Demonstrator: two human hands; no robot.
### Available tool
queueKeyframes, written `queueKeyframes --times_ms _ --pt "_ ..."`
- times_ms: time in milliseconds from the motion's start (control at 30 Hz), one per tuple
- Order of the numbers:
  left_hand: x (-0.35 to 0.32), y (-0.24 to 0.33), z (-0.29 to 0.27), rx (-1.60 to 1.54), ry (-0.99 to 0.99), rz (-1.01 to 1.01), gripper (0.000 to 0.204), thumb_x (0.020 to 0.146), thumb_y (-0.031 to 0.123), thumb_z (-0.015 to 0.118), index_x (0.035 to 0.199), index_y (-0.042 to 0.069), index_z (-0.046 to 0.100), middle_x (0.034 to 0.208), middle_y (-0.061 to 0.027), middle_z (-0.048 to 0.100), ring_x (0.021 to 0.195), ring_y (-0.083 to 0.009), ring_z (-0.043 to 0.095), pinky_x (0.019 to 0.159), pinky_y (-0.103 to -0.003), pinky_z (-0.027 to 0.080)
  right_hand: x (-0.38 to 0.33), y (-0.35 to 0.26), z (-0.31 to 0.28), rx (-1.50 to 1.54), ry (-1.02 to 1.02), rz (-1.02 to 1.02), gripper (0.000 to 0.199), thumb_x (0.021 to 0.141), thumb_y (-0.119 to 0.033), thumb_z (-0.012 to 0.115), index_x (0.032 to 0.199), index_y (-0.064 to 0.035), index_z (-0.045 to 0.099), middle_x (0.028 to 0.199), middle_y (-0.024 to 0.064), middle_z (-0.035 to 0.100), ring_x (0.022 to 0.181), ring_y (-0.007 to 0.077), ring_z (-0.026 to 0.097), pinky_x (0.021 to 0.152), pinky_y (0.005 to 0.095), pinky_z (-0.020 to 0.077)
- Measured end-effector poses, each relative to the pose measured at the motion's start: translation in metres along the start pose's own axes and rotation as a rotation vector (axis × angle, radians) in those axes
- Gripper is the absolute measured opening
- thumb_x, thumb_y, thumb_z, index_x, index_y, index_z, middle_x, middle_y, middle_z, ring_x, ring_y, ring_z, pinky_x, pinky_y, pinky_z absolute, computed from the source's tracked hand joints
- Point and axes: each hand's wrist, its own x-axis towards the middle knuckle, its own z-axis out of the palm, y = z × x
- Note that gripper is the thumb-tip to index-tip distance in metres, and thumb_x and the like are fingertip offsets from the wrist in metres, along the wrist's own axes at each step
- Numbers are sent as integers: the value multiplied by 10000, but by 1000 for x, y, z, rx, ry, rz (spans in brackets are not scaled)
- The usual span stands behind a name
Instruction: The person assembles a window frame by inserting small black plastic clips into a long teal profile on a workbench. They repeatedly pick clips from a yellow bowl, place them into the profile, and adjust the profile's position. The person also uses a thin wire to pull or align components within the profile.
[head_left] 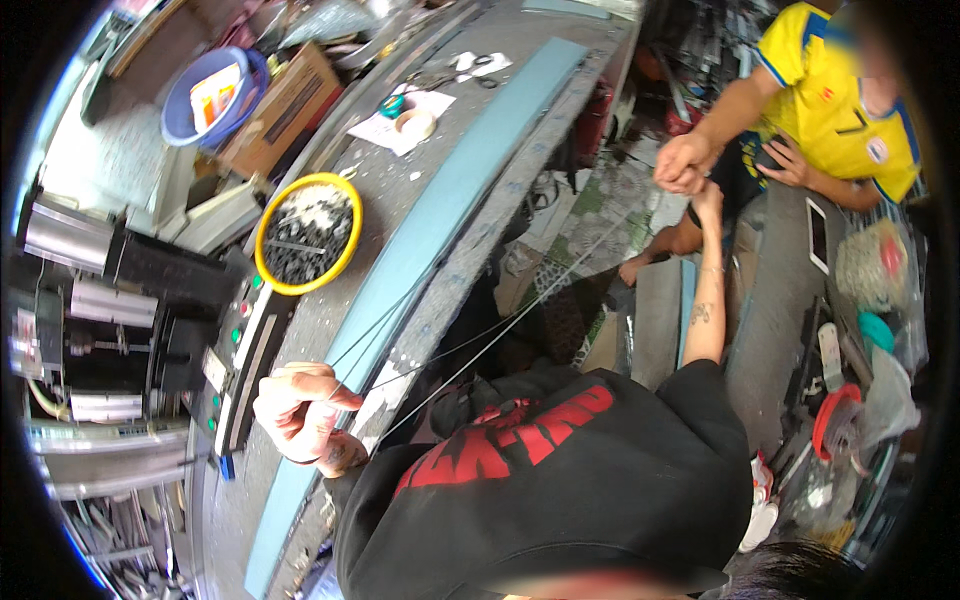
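My left hand (304, 408) is closed in a pinch above the bench, its fingers on a thin dark cord (452, 347). Beside it, a paler line runs up and right across the gap toward the other person's hand. Stretched far out to the right, my right hand (708, 200) is closed and meets that person's closed hand (684, 164); what its fingers hold is hidden. Below my left hand a long light-blue slat (455, 190) lies along the bench. A round yellow-rimmed basket (352, 243) of small black pieces stands farther along the bench.
Paper with a tape roll (415, 124), a teal roll (392, 105) and scissors (487, 84) lie toward the bench's far end. A blue basin (178, 122) and cardboard box (290, 112) stand behind. A seated person in yellow (835, 110) faces a grey surface holding a phone (817, 236).
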Motion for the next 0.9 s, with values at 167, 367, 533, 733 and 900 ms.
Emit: queueKeyframes --times_ms 167,367,533,733,900 --pt "-38 29 -18 481 282 -75 101 762 -19 561 792 -49 653 709 -129 663 567 -113 581 502 -205 404 -49 -107 -74 -503 137 -7 612 760 -313 707 1295 -125 475 1176 170 544 1053 373 543 830 490 479" --pt "-66 48 -17 694 629 -332 107 823 -51 614 913 -39 670 839 -76 672 686 -43 541 610 -149 395 -125 -299 -127 581 411 -412 192 894 -22 547 1063 47 607 1020 154 580 947 248 572 794 363 479" --pt "-76 55 -12 769 847 -210 99 862 -14 610 948 -31 657 738 -33 610 560 -26 444 490 -159 309 -163 -402 -142 869 222 -1004 396 828 -311 662 1057 10 617 1122 184 552 1037 318 525 879 430 451" --pt "-92 70 -7 828 975 -49 137 902 93 594 942 -36 619 594 15 487 503 -27 385 452 -179 263 -240 -485 -139 756 -407 -1477 740 746 -387 690 1349 -52 424 1204 123 555 1135 289 510 1061 495 295" --pt "-125 91 -37 547 1150 87 230 954 222 537 998 -3 538 530 58 327 445 -32 256 437 -203 269 -284 -508 -103 756 -373 -1387 429 746 -160 687 1148 -42 593 881 55 641 748 178 592 832 370 458"
